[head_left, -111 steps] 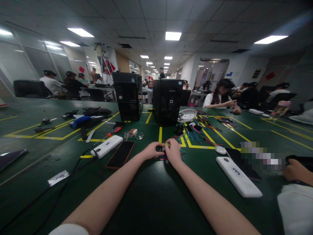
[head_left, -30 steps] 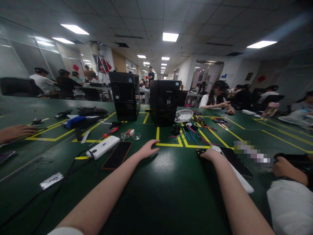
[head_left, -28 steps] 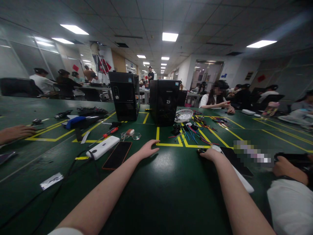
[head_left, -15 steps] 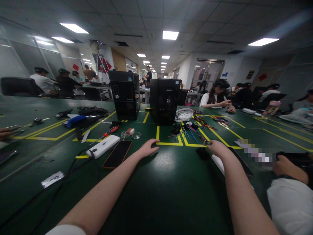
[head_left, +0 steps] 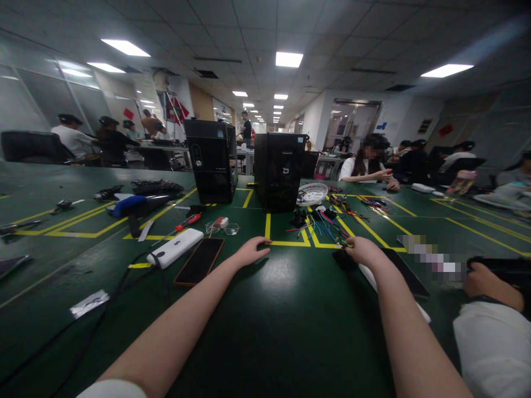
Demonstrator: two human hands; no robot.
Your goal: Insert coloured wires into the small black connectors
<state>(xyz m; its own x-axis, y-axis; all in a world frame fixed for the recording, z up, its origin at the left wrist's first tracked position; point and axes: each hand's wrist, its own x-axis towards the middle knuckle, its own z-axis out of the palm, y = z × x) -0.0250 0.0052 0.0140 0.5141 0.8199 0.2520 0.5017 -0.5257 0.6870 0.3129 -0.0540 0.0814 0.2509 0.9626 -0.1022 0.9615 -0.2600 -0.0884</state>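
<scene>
My left hand (head_left: pixel 252 251) rests on the green table with thumb and fingers apart, holding nothing. Its fingertips lie by the yellow tape in front of a black computer tower (head_left: pixel 279 174). To the right, my right hand (head_left: pixel 362 251) has its fingers closed on the ends of some thin wires (head_left: pixel 342 243); the fingertips are partly hidden. A tangle of coloured wires (head_left: pixel 321 221) spreads just beyond it. Under and beside the right hand are a dark object (head_left: pixel 343 260) and a flat black phone-like slab (head_left: pixel 404 272).
A second tower (head_left: pixel 211 163), a white basket (head_left: pixel 312 194), glasses (head_left: pixel 232 229), a phone (head_left: pixel 199 262), a white power strip (head_left: pixel 176 249) and a red screwdriver (head_left: pixel 188 221) lie around. Black cables (head_left: pixel 89 326) run at left. A co-worker's hand (head_left: pixel 489 284) is close on the right.
My right hand has shifted slightly left, with the wire ends in its fingers. My left hand stays put. Another person's hand at the far left edge has gone out of view.
</scene>
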